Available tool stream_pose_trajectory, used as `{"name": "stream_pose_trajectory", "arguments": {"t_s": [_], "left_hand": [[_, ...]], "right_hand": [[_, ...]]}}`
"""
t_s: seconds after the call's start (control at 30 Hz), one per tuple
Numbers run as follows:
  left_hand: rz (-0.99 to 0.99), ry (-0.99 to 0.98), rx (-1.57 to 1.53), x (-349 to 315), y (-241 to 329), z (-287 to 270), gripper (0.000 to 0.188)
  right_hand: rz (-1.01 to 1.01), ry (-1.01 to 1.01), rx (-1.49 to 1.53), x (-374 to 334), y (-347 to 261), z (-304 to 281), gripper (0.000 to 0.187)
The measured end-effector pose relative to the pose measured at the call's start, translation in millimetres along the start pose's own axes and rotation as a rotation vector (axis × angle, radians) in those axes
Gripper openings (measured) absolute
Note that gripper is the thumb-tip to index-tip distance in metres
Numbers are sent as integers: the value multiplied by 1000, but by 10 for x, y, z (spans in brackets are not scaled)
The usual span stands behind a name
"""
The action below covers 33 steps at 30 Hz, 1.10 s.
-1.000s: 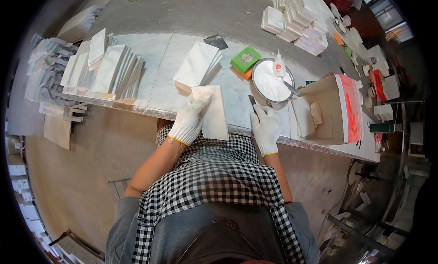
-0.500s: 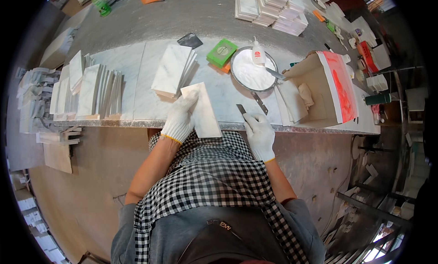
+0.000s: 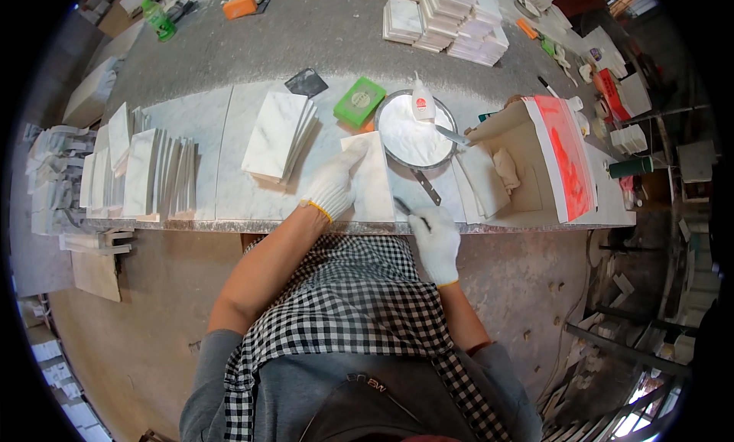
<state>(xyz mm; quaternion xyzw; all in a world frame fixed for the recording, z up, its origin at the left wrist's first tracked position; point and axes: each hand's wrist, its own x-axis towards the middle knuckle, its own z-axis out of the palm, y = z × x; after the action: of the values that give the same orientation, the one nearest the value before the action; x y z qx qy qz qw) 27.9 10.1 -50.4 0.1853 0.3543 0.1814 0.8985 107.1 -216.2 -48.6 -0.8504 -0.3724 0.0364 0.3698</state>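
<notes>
My left hand (image 3: 335, 180), in a white knit glove, grips a long white marble tile (image 3: 376, 183) along its left side. The tile sits over the front of the marble-topped bench; whether it rests fully on the surface I cannot tell. In my gloved right hand (image 3: 439, 245) is a dark, thin scraper blade (image 3: 402, 206), its tip close to the tile's lower right corner. Behind them stands a round bowl of white paste or powder (image 3: 405, 140), with a white squeeze bottle (image 3: 423, 104) and a putty knife (image 3: 453, 135) on it. A flat metal blade with holes (image 3: 427, 186) lies below the bowl.
Left of the tile leans a small tile stack (image 3: 273, 136); more tiles (image 3: 145, 170) stand at far left. A green block (image 3: 359, 102) is beside the bowl. An open cardboard box (image 3: 527, 163) occupies the right, folded cloth (image 3: 482, 183) next to it. Further tile stacks (image 3: 447, 21) rise behind.
My left hand has carried the tile forward and right, from over the bench edge toward the bowl. The right hand has moved slightly down, and its blade has turned toward the tile.
</notes>
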Motion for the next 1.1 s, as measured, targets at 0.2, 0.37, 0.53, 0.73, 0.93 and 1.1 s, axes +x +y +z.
{"name": "stream_pose_trajectory", "arguments": {"t_s": [0.2, 0.37, 0.53, 0.73, 0.93, 1.1], "left_hand": [[-8, -16, 50, 146, -27, 95, 27], [-6, -8, 25, 220, -45, 173, 30], [-9, 18, 129, 241, -49, 203, 34], [-26, 59, 276, 211, -65, 268, 41], [-18, 39, 334, 300, -102, 168, 58], [3, 44, 338, 325, -125, 150, 60]], "right_hand": [[340, -121, 271, 523, 30, -329, 22], [62, -146, 212, 1039, -1, -288, 26], [119, -294, 213, 1382, 56, -205, 29], [98, -322, 131, 1504, 154, -155, 31], [94, -399, 113, 1558, 181, -141, 32], [139, -455, 269, 1584, 210, -230, 29]]}}
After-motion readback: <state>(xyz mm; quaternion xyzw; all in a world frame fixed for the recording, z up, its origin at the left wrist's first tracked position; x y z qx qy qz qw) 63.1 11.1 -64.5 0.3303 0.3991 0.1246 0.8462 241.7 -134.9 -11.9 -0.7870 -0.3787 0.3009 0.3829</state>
